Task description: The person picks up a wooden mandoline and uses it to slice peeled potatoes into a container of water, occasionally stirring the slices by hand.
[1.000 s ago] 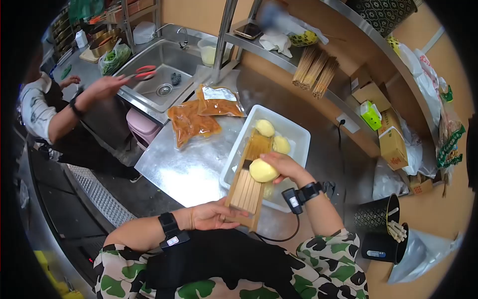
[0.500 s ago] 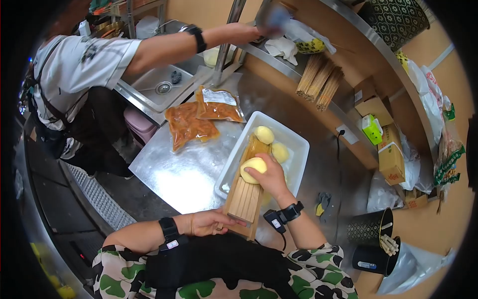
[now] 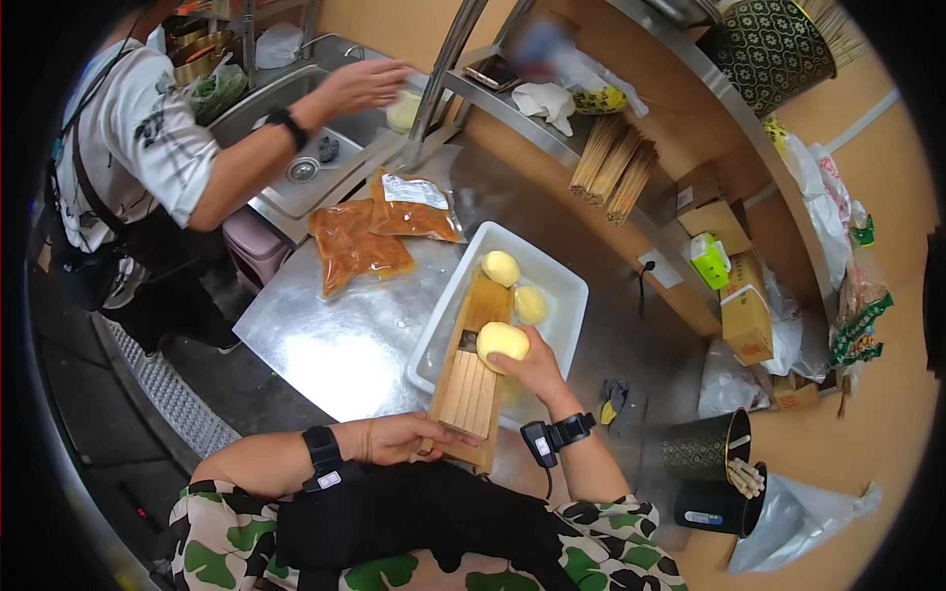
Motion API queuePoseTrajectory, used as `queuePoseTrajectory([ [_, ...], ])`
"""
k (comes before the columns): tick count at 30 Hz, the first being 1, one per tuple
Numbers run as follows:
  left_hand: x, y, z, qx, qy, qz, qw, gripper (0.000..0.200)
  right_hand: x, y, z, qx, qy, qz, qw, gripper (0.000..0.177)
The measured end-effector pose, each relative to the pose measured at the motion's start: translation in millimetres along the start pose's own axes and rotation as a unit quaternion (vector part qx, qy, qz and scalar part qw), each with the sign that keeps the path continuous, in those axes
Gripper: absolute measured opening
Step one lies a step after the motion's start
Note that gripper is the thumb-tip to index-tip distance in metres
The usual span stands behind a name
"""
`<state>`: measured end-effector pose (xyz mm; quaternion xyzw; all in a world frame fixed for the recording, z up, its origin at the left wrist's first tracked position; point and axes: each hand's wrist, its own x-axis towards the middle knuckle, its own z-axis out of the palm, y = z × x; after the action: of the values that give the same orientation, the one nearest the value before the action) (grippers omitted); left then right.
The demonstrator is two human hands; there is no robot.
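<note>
My right hand (image 3: 535,368) is closed around a peeled potato (image 3: 504,342), which rests on a wooden slicer (image 3: 466,397). Just left of the potato, part of the slicer's dark metal blade (image 3: 468,341) shows. My left hand (image 3: 406,437) grips the slicer's near end, thumb on top and fingers partly hidden beneath. The slicer slopes over a white plastic tub (image 3: 574,286), its far end inside. Two more peeled potatoes, one by the slicer's tip (image 3: 501,268) and another to its right (image 3: 530,304), lie in the tub.
Two sealed bags of orange-brown food (image 3: 360,246) lie on the steel table behind the tub. A co-worker (image 3: 148,148) stands at the sink (image 3: 286,197) on the left. Bundled skewers (image 3: 613,169) stick out from the shelf; black canisters (image 3: 706,443) stand at right.
My right hand has shifted the potato slightly to the slicer's right side, uncovering the blade. The co-worker's arm has drawn back from the shelf toward the sink. The whole view has shifted a little.
</note>
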<state>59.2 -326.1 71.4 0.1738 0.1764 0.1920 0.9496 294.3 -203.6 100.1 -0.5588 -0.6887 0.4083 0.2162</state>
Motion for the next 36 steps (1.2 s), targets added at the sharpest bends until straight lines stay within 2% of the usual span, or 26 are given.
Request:
queuePoseTrajectory([
  [2, -3, 2, 4, 0.010, 0.012, 0.008, 1.000, 0.040, 5, 1, -1, 0.216, 0.020, 0.140, 0.966, 0.051],
  [3, -3, 3, 4, 0.005, 0.009, 0.009, 1.000, 0.040, 5, -1, -8, 0.325, -0.023, 0.159, 0.932, 0.048],
  [5, -6, 2, 2, -0.004, 0.005, 0.008, 1.000, 0.041, 4, -3, -24, 0.531, -0.106, 0.189, 0.819, 0.045],
  [6, -7, 1, -1, -0.007, -0.008, 0.012, 1.000, 0.040, 2, -12, -25, 0.566, -0.110, 0.204, 0.791, 0.048],
  [9, -7, -1, -8, -0.023, -0.031, 0.015, 0.999, 0.041, -3, -28, -27, 0.584, -0.106, 0.181, 0.784, 0.041],
  [12, -12, 1, -8, -0.038, -0.035, 0.013, 0.999, 0.042, -5, -26, -13, 0.359, -0.078, 0.137, 0.920, 0.041],
  [13, -14, 4, -6, -0.039, -0.042, 0.014, 0.998, 0.043, -7, -27, -5, 0.191, -0.052, 0.062, 0.978, 0.043],
  [14, -15, 5, -5, -0.041, -0.048, 0.016, 0.998, 0.043, -9, -29, 5, 0.017, -0.026, -0.016, 0.999, 0.046],
  [15, -15, 5, -6, -0.043, -0.043, 0.001, 0.998, 0.044, -11, -33, 14, -0.157, 0.002, -0.093, 0.983, 0.048],
  [16, -14, 4, -9, -0.044, -0.039, -0.014, 0.998, 0.045, -15, -41, 21, -0.181, 0.021, -0.088, 0.979, 0.057],
  [19, -15, 6, -13, -0.040, -0.032, -0.027, 0.998, 0.044, -19, -52, 21, -0.339, 0.036, -0.184, 0.922, 0.055],
  [22, -16, 6, -20, -0.019, -0.023, -0.064, 0.998, 0.041, -19, -48, 27, -0.355, 0.010, -0.122, 0.927, 0.056],
  [25, -18, 11, -22, -0.006, -0.012, -0.069, 0.998, 0.037, -14, -64, 30, -0.367, -0.017, 0.009, 0.930, 0.056],
  [27, -23, 15, -18, -0.012, -0.005, -0.059, 0.998, 0.036, 3, -36, 25, -0.161, -0.006, 0.040, 0.986, 0.055],
  [28, -27, 19, -15, -0.021, 0.000, -0.053, 0.998, 0.036, 8, -32, 21, -0.055, 0.002, 0.054, 0.997, 0.054],
  [29, -29, 22, -14, -0.029, 0.004, -0.047, 0.998, 0.036, 8, -30, 13, 0.126, -0.022, 0.110, 0.986, 0.052],
  [30, -28, 21, -18, -0.043, -0.011, -0.045, 0.998, 0.036, 6, -37, 4, 0.302, -0.043, 0.161, 0.938, 0.049],
  [31, -28, 18, -25, -0.057, -0.026, -0.043, 0.997, 0.036, 4, -40, -4, 0.468, -0.061, 0.204, 0.858, 0.047],
  [32, -27, 18, -30, -0.071, -0.041, -0.042, 0.996, 0.036, 3, -28, -11, 0.580, -0.113, 0.161, 0.791, 0.046],
  [35, -31, 25, -20, -0.057, -0.015, -0.049, 0.997, 0.038, -14, -41, -12, 0.630, -0.071, 0.118, 0.764, 0.048],
  [36, -30, 25, -21, -0.037, -0.014, -0.052, 0.998, 0.038, -18, -40, -14, 0.618, -0.075, 0.123, 0.773, 0.048],
])
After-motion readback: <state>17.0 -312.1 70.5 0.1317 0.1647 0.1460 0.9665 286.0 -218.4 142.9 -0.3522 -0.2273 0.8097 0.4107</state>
